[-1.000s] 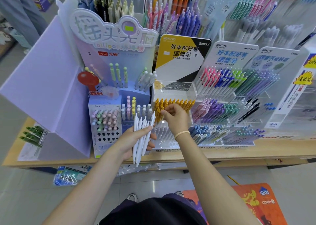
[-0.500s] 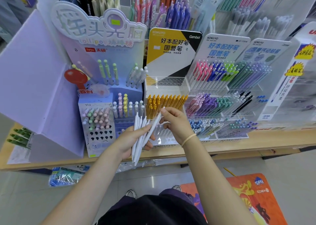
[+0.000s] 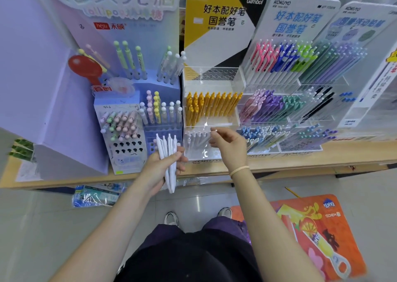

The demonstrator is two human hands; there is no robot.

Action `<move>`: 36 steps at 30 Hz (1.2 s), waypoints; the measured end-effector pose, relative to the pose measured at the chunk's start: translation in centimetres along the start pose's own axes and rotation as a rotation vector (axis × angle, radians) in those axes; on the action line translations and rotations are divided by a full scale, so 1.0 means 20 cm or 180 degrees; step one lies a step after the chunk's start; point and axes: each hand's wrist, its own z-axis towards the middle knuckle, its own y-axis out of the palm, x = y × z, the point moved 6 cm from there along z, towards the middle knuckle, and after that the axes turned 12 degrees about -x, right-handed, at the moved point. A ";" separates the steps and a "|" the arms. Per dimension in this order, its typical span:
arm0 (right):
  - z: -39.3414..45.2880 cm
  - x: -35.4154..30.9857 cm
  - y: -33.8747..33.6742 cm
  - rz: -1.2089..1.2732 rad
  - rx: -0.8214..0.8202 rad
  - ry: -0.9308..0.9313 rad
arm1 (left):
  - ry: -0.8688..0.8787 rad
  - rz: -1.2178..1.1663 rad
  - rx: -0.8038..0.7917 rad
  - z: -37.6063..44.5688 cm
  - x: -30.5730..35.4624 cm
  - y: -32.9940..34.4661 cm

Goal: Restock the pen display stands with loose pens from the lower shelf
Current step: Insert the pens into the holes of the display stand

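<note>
On the table (image 3: pixel 279 165) the clear stand (image 3: pixel 211 110) sits between the block stand (image 3: pixel 120 131) on its left and the tiered rack (image 3: pixel 300 110) on its right; a packet (image 3: pixel 96 194) lies on the floor below.

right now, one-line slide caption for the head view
Left hand grips a bundle of white pens while right hand pinches one white pen at the clear stand.

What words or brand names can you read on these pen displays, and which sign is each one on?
"Gambol", "好本配好笔" and "国誉笔": yellow and black header card.
"KOKUYO", "好本配好笔", "国誉笔": white header card.
"KOKUYO": rightmost header card; its blue heading is blurred.
"hesu": lavender display backboard; the large top lettering is cut off.
"KOKUYO": clear stand's base strip.
"FANTA": orange floor mat.
Small print everywhere is unreadable.
</note>
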 end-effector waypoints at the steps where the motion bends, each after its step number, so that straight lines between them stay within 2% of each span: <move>1: 0.00 0.01 0.00 -0.0064 0.0036 0.0016 | 0.0015 -0.0054 -0.0024 0.00 -0.01 0.00; 5: 0.01 0.06 0.04 -0.0219 0.0067 0.0077 | -0.0044 -0.0218 -0.0203 -0.03 -0.04 0.01; 18: 0.04 0.07 0.10 -0.0824 0.0077 0.0009 | -0.0128 -0.0008 -0.0181 -0.07 -0.05 -0.02; 24: 0.07 0.13 0.18 -0.1373 -0.0207 0.0129 | -0.0152 -0.0312 -0.0279 -0.09 -0.04 0.01; 36: 0.12 0.15 0.23 -0.1134 -0.0126 0.0130 | -0.0259 -0.0165 -0.0333 -0.11 -0.04 -0.03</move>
